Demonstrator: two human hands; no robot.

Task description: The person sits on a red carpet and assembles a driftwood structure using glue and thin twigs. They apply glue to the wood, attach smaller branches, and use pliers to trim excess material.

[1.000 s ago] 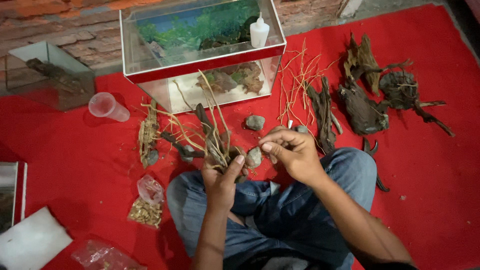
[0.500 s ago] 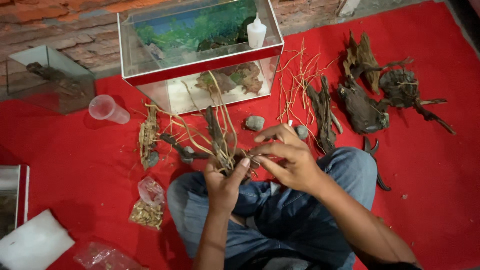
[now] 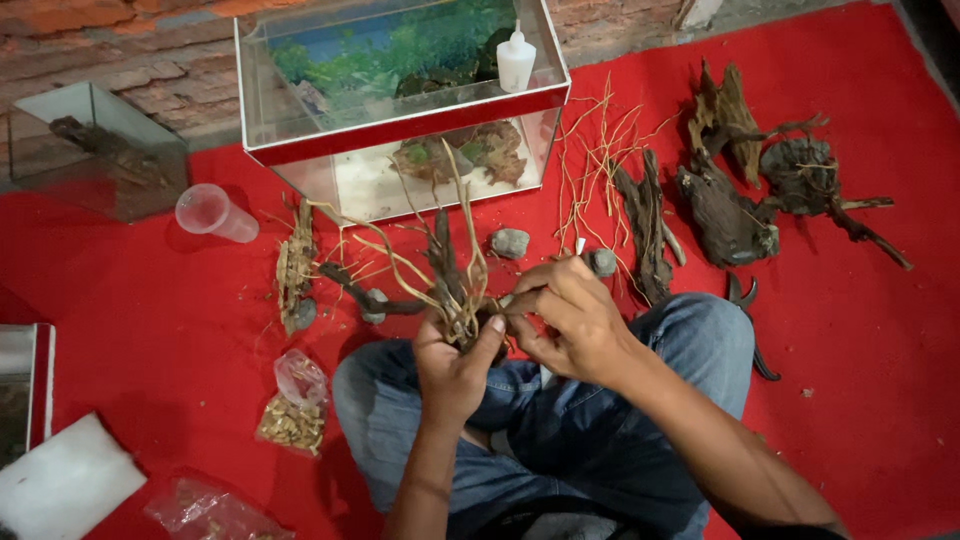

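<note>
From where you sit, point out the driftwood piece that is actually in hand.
It is the branchy root piece over the lap, gripped at its base by the left hand with the right hand touching it. The other driftwood pieces lie untouched on the red cloth.

Person, seen from above, lower centre of the frame. Legs in faded blue denim jeans, creased at the knees. Both forearms bare to the elbow; left hand (image 3: 452, 370) and right hand (image 3: 570, 320) bare, no rings, watch or gloves visible.
</note>
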